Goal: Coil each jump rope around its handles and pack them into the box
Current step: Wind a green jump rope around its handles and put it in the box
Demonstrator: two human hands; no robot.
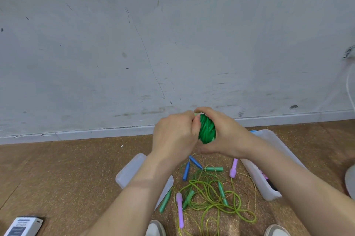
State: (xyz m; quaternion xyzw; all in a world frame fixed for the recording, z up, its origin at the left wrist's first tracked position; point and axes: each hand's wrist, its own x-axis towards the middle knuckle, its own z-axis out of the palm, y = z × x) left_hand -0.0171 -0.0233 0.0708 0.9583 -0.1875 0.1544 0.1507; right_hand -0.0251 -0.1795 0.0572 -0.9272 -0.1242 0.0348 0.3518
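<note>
- Above the brown floor (57, 178), before a scuffed grey wall (134, 43): both hands are raised and brought together around one bundle.
- Coiled green jump rope (207, 129): wound into a tight bundle and held between the two palms, clear of the floor and outside the box.
- Left hand (173, 136): fingers curled against the left side of the bundle, gripping it.
- Right hand (224, 134): wrapped round the right side, fingers hooked over the top of the coil.
- Box (255, 176): translucent and open, on the floor below the right forearm; something pink and dark lies inside, too hidden to tell what.
- Lid (130, 168): translucent, flat on the floor under the left forearm.
- Loose ropes (211, 197): a tangle of yellow-green cord between lid and box, with blue handles (186, 171), green handles (214, 169) and purple handles (180, 209) lying in it.
- Shoes (155, 228): two toes at the bottom edge, either side of the tangle.
- White device (23, 226): at the lower left corner, well apart from the ropes.
</note>
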